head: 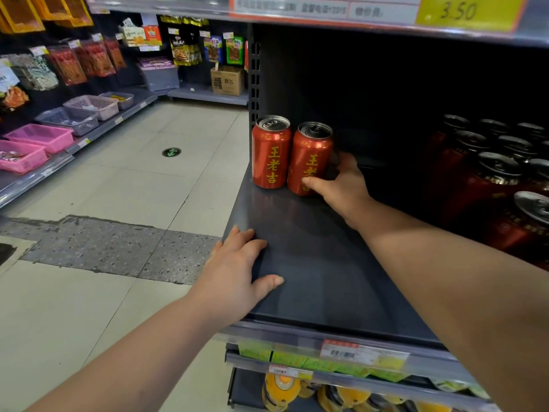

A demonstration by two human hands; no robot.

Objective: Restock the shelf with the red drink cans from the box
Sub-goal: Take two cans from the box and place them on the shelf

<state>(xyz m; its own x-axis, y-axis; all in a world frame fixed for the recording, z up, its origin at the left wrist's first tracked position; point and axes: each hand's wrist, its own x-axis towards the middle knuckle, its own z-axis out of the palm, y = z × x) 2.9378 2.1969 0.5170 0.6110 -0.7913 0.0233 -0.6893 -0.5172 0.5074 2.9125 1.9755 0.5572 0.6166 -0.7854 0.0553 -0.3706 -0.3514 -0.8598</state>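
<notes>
Two red drink cans with yellow characters stand upright side by side at the left rear of the dark shelf. My right hand grips the right can, thumb on its front and fingers behind it. The left can stands free, touching or nearly touching the right one. My left hand rests on the shelf's left edge, fingers hooked over the side and thumb flat on top. Several more red cans stand in rows at the right of the shelf, in shadow. The box is out of view.
The upper shelf's edge with a yellow 3.50 price tag hangs overhead. A perforated upright bounds the shelf's left rear. Lower shelves hold green and yellow packs. Pink baskets line the aisle's left shelving; a cardboard carton sits far back.
</notes>
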